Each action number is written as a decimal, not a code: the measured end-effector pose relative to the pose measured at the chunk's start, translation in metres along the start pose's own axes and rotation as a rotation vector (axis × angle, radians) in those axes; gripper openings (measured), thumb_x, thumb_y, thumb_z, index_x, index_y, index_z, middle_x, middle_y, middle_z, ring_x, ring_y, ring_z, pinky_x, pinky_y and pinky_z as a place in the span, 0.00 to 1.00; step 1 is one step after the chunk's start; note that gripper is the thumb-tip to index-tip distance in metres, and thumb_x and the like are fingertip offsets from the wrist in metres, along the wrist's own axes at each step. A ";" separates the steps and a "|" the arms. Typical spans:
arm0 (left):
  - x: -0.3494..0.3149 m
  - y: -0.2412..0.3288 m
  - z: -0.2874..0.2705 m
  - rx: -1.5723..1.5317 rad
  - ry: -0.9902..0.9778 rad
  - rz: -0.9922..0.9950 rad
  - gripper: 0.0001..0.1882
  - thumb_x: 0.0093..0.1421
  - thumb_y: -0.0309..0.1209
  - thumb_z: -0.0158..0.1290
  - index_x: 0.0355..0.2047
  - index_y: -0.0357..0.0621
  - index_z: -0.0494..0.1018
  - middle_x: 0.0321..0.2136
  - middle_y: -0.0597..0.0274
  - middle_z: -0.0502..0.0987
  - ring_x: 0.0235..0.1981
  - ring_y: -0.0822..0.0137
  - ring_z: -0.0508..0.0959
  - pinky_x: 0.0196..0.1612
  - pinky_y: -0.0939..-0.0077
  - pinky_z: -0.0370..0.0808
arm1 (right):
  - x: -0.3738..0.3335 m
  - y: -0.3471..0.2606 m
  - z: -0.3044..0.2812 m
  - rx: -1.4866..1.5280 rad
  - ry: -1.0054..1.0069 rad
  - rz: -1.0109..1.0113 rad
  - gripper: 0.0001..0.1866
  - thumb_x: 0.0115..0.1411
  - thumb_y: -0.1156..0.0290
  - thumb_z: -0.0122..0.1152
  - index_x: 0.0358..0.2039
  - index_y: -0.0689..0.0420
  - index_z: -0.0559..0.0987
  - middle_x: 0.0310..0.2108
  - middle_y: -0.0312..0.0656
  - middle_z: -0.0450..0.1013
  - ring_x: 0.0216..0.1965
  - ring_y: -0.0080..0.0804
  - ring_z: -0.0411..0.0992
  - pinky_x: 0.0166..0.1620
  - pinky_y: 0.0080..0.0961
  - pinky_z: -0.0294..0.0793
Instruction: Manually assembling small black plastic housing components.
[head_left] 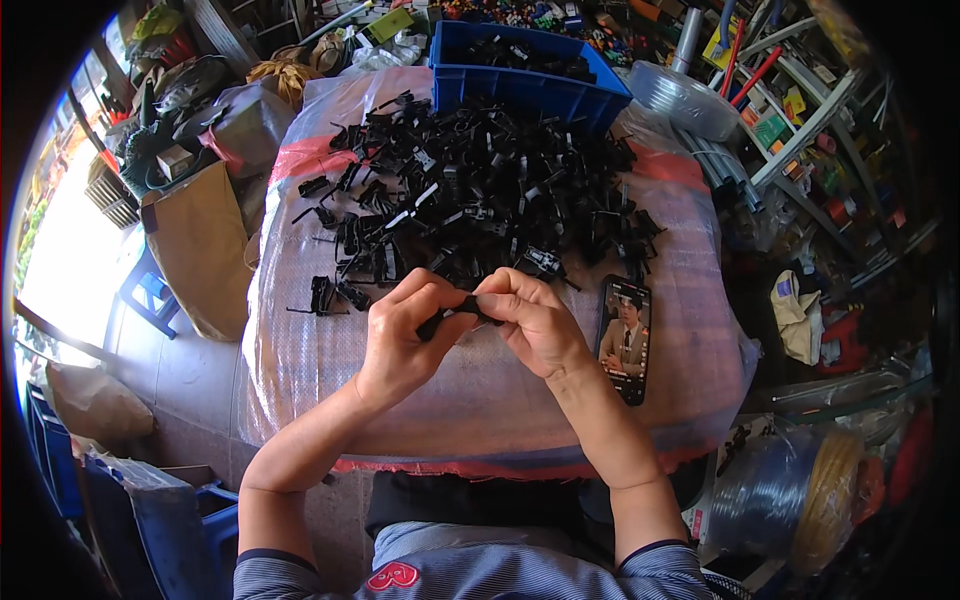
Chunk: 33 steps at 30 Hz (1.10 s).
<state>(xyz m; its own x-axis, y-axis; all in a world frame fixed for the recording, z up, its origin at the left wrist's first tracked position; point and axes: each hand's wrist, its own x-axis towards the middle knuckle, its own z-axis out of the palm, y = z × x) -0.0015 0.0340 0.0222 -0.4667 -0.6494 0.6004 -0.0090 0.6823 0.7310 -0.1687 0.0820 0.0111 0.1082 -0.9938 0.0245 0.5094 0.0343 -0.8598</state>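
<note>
My left hand [408,325] and my right hand [530,315] meet over the near middle of the covered table. Between them is a small black plastic part [470,308], pinched by the fingers of both hands. Fingers cover most of it, so its exact kind does not show. Just beyond my hands spreads a large heap of similar black plastic parts [470,215], some with thin arms sticking out. Two such parts [322,295] lie apart at the heap's near left edge.
A blue plastic crate [520,85] with more black parts stands behind the heap. To the right of my right hand lies a phone [624,340] with a lit screen. Woven plastic sheeting [400,435] covers the table. A clear coiled tube [685,100] rests at the far right.
</note>
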 end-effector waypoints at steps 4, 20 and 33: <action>0.006 -0.001 -0.007 -0.392 0.042 -0.489 0.07 0.50 0.24 0.57 0.29 0.36 0.73 0.22 0.66 0.72 0.20 0.75 0.69 0.24 0.82 0.66 | -0.001 -0.004 0.001 -0.401 -0.059 -0.129 0.15 0.56 0.68 0.58 0.41 0.62 0.71 0.36 0.37 0.69 0.37 0.22 0.68 0.44 0.17 0.66; -0.003 -0.011 0.003 -0.371 -0.066 -0.597 0.11 0.54 0.32 0.56 0.30 0.36 0.71 0.23 0.68 0.71 0.23 0.77 0.67 0.27 0.85 0.65 | 0.004 0.006 0.013 -1.384 0.157 -0.759 0.20 0.41 0.79 0.64 0.38 0.60 0.72 0.28 0.43 0.72 0.29 0.39 0.73 0.30 0.27 0.73; 0.013 -0.015 -0.019 -0.722 0.218 -0.561 0.08 0.50 0.24 0.57 0.22 0.42 0.67 0.51 0.53 0.66 0.37 0.73 0.73 0.20 0.87 0.66 | 0.020 0.016 0.020 -1.374 0.086 -0.708 0.21 0.45 0.70 0.65 0.40 0.58 0.70 0.41 0.45 0.68 0.38 0.42 0.69 0.39 0.33 0.70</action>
<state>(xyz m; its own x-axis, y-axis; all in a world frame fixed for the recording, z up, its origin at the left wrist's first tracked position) 0.0095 0.0091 0.0256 -0.3838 -0.9187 0.0932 0.4022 -0.0754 0.9124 -0.1411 0.0652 0.0085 0.1196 -0.7688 0.6282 -0.7212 -0.5021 -0.4772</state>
